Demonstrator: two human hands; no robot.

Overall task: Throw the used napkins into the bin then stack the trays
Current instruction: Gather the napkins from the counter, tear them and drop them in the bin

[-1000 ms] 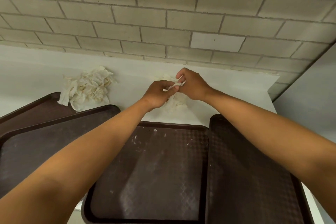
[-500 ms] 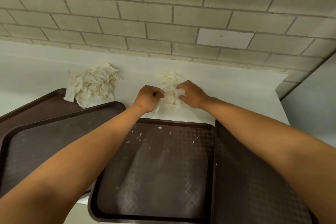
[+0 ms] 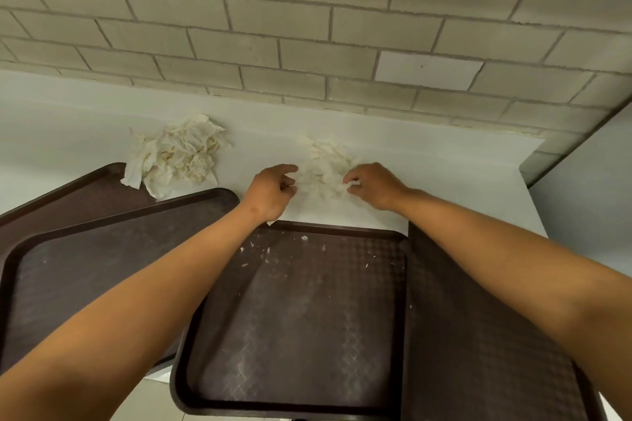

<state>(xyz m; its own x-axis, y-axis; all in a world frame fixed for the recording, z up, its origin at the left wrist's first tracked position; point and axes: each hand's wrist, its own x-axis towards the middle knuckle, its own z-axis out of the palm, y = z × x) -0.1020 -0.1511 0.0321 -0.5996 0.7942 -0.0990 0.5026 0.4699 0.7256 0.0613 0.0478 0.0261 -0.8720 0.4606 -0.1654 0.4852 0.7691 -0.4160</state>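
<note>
Both hands work at a small napkin pile [image 3: 323, 169] near the countertop's [image 3: 444, 174] back edge. The left hand [image 3: 270, 190] touches it with loosely curled fingers; the right hand [image 3: 374, 184] pinches a shred. A larger napkin pile [image 3: 178, 155] lies further left, touching the far-left tray [image 3: 68, 188]. Three more trays line the front edge.

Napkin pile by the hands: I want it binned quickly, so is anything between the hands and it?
Nothing visible. The left hand and right hand flank the napkin pile on the counter; the right pinches a shred. No bin shows.
</note>
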